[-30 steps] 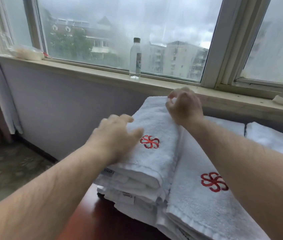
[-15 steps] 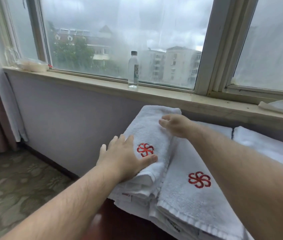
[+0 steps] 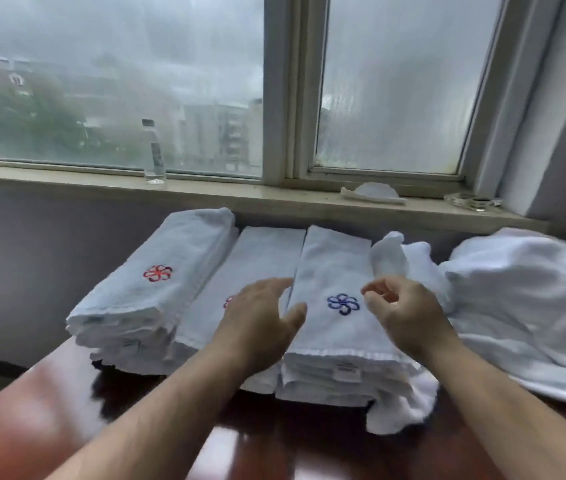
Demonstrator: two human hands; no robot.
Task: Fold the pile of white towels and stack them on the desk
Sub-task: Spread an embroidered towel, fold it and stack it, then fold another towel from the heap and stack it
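Fingers (image 3: 271, 289) of your left hand (image 3: 257, 327) are lying straight and relaxed, gripping nothing. Those of your right hand (image 3: 409, 313) are curling loosely, and they too are holding nothing.

Furthest left, a water bottle (image 3: 152, 150) is standing upright on the windowsill (image 3: 66, 176). Below it, the tallest stack of folded towels (image 3: 156, 282), red emblem on top, is sitting at the left end of the dark red worktop (image 3: 274, 441). A lower folded stack (image 3: 253, 258) is lying just beside it. Your left hand is reaching over the near end of this one and hiding most of its red emblem. I cannot tell whether the palm is touching the cloth.

Next, a third folded stack (image 3: 330, 271) is showing a blue emblem, and your two hands are flanking that mark. Your right hand is hanging over this stack's right edge. Behind it, a crumpled towel (image 3: 399, 258) is sticking up and trailing down to the worktop.

Furthest right, the unfolded pile of white towels (image 3: 517, 292) is sprawling across the worktop. On the sill above, a small white cloth (image 3: 373, 194) and a clear glass dish (image 3: 473, 202) are resting.
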